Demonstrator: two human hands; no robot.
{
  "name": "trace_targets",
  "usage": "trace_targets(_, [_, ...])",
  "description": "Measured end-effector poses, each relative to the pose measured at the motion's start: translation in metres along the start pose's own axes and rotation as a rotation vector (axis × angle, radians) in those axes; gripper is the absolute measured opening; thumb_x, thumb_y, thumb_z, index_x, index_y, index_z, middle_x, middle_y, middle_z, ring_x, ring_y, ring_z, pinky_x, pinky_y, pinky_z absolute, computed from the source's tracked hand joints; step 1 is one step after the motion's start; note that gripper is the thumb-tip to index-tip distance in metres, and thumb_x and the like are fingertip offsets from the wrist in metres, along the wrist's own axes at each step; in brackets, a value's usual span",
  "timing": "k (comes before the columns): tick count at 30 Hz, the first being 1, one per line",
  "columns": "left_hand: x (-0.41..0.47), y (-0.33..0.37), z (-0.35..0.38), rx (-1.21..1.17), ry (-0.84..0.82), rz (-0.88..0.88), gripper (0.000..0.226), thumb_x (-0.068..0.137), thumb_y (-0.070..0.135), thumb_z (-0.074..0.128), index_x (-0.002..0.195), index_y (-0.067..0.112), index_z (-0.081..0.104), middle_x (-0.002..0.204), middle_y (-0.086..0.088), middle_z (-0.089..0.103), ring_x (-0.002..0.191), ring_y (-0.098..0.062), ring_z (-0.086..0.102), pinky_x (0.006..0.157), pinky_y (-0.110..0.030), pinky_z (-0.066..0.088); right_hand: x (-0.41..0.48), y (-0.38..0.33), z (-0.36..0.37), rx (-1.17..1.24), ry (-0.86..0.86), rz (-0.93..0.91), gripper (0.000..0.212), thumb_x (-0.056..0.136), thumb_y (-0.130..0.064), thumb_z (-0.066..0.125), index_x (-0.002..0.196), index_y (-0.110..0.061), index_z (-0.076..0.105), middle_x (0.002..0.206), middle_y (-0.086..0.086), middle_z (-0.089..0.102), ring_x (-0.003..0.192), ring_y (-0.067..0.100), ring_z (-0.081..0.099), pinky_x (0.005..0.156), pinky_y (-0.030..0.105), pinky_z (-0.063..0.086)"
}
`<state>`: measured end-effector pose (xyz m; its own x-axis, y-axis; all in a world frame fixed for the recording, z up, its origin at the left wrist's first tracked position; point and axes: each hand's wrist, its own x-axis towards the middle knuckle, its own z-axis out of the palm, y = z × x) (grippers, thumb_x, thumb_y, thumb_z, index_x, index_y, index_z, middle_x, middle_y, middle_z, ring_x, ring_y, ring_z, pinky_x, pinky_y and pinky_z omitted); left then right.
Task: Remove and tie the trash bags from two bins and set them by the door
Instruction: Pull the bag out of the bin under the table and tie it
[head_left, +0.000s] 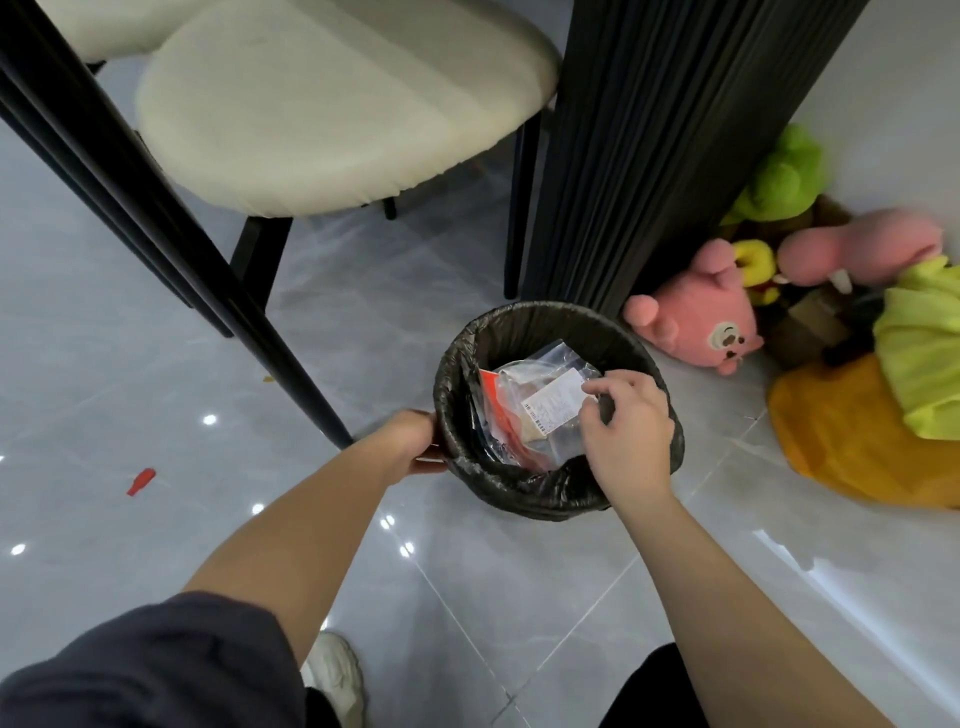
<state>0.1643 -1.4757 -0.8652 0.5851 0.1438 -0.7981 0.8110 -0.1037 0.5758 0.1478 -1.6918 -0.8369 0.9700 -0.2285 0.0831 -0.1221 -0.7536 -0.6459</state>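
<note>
Closest to my view is a dark grey sleeve (145, 670) on the left arm, with a white chunky shoe (332, 670) on the glossy grey tiled floor (467, 597) just beyond it. Both bare forearms reach forward and down.

I see the left hand (415, 441) gripping the left rim of a small round bin, fingers curled over the black plastic trash bag (519, 488) that lines it. The bag's edge is folded over the rim and hides the bin itself. The right hand (628, 431) sits over the right side of the opening, its fingers bent and pinching a fold of the bag near the inner edge.

Inside the bag lies crumpled clear plastic packaging (540, 384) with a white printed label (553, 402) and some red wrapping.

A small red scrap (141, 481) lies on the floor well to the left.

Just beyond the bin stands a fluted black table pedestal (639, 130). Right of it, a pink plush toy (696, 322), a green plush toy (784, 176) and a yellow cloth (841, 447) are heaped against the wall. To the left, a cream cushioned chair seat (332, 109) rests on black legs.
</note>
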Motion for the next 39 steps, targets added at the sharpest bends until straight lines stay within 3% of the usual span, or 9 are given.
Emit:
trace_targets(4, [0.000,-0.001,-0.005,0.048,0.033,0.008,0.023,0.096,0.014,0.045,0.109,0.008,0.063,0.107,-0.016,0.070,0.105,-0.030,0.066,0.084,-0.040,0.058,0.003,0.010,-0.005,0.075,0.084,0.070,0.026,0.085,-0.016,0.056,0.110,-0.018,0.065,0.131,0.007,0.050,0.125,0.025,0.045,0.108,0.043,0.033])
trace_targets(8, [0.000,0.000,-0.008,-0.091,0.027,0.038,0.028,0.095,0.020,0.052,0.115,0.002,0.059,0.106,-0.016,0.070,0.098,-0.028,0.067,0.084,-0.039,0.058,0.009,0.021,-0.010,0.187,0.182,0.161,0.036,0.090,-0.020,0.052,0.124,-0.011,0.054,0.134,0.011,0.048,0.127,0.026,0.042,0.108,0.040,0.032])
trace_targets(12, [-0.006,-0.007,-0.010,-0.202,0.007,0.031,0.027,0.093,0.015,0.056,0.117,0.001,0.057,0.106,-0.018,0.069,0.088,-0.027,0.068,0.057,-0.033,0.061,0.015,0.039,-0.011,0.596,0.095,0.652,0.047,0.097,-0.034,0.033,0.141,-0.016,0.036,0.141,0.008,0.045,0.127,0.026,0.043,0.107,0.041,0.035])
trace_targets(15, [-0.011,-0.013,-0.011,-0.176,-0.019,-0.005,0.025,0.094,0.020,0.054,0.114,0.005,0.060,0.104,-0.014,0.070,0.088,-0.025,0.069,0.054,-0.033,0.060,0.015,0.049,-0.010,0.776,-0.024,0.965,0.048,0.093,-0.039,0.028,0.132,-0.016,0.045,0.119,0.007,0.056,0.108,0.028,0.052,0.087,0.042,0.043])
trace_targets(19, [-0.018,-0.014,-0.013,-0.147,-0.070,-0.021,0.024,0.098,0.020,0.047,0.111,0.005,0.062,0.097,-0.011,0.069,0.083,-0.022,0.067,0.052,-0.029,0.059,0.011,0.056,-0.007,0.776,-0.161,1.107,0.041,0.090,-0.041,0.032,0.111,-0.017,0.058,0.113,0.007,0.061,0.113,0.026,0.052,0.107,0.052,0.028])
trace_targets(24, [-0.020,-0.012,-0.017,-0.143,-0.089,-0.024,0.026,0.098,0.018,0.046,0.112,0.003,0.063,0.096,-0.012,0.071,0.080,-0.022,0.068,0.054,-0.026,0.058,0.002,0.057,-0.008,0.716,-0.274,1.186,0.024,0.085,-0.040,0.046,0.086,-0.020,0.060,0.086,-0.001,0.065,0.084,0.019,0.059,0.102,0.045,0.034])
trace_targets(29, [-0.032,-0.008,-0.015,-0.060,-0.012,-0.071,0.019,0.097,0.019,0.045,0.083,0.013,0.056,0.068,-0.002,0.059,0.058,-0.013,0.053,0.036,-0.014,0.040,0.003,0.060,-0.015,0.768,-0.196,1.184,0.025,0.087,-0.014,0.043,0.063,-0.018,0.048,0.038,-0.004,0.046,0.031,0.010,0.034,0.042,0.016,0.041])
trace_targets(34, [-0.048,0.001,-0.017,0.051,0.009,-0.090,0.025,0.096,0.017,0.042,0.072,0.015,0.050,0.059,0.000,0.047,0.048,-0.012,0.039,0.031,-0.012,0.030,0.010,0.055,-0.022,0.938,-0.004,1.098,0.014,0.090,-0.011,0.050,0.080,-0.013,0.059,0.074,0.006,0.059,0.065,0.021,0.057,0.070,0.040,0.055])
trace_targets(39, [-0.069,0.015,-0.024,0.080,0.019,-0.019,0.032,0.096,0.008,0.034,0.068,0.011,0.050,0.052,-0.003,0.039,0.031,-0.011,0.029,0.030,-0.012,0.022,0.011,0.042,-0.037,0.799,0.231,0.970,0.027,0.095,-0.020,0.045,0.068,-0.017,0.044,0.078,0.008,0.048,0.064,0.018,0.044,0.059,0.027,0.044])
